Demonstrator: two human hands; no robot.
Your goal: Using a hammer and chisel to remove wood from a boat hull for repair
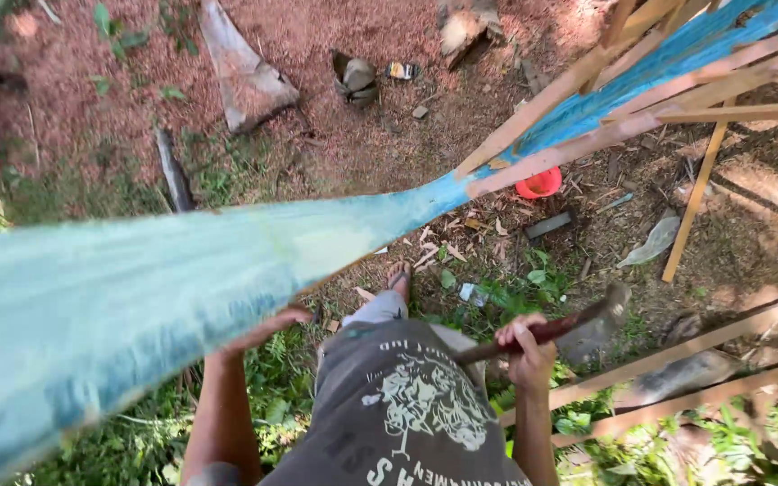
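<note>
the right hand (528, 346) holds a hammer (562, 329) by its red handle; the left hand (267, 329) grips under the blue beam (164, 292).

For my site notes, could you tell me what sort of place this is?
Probably an outdoor building site in a yard: bare timber framing, a blue-painted beam, weedy ground, and a hammer in the right hand.

A hammer (578, 328) with a reddish-brown handle and a dark grey metal head is slanting up to the right, its head blurred and hanging above the weeds. A long plank (182, 288) painted a worn blue-green is running from the lower left up to the right, where it is joining a frame of pale bare-wood slats.
</note>
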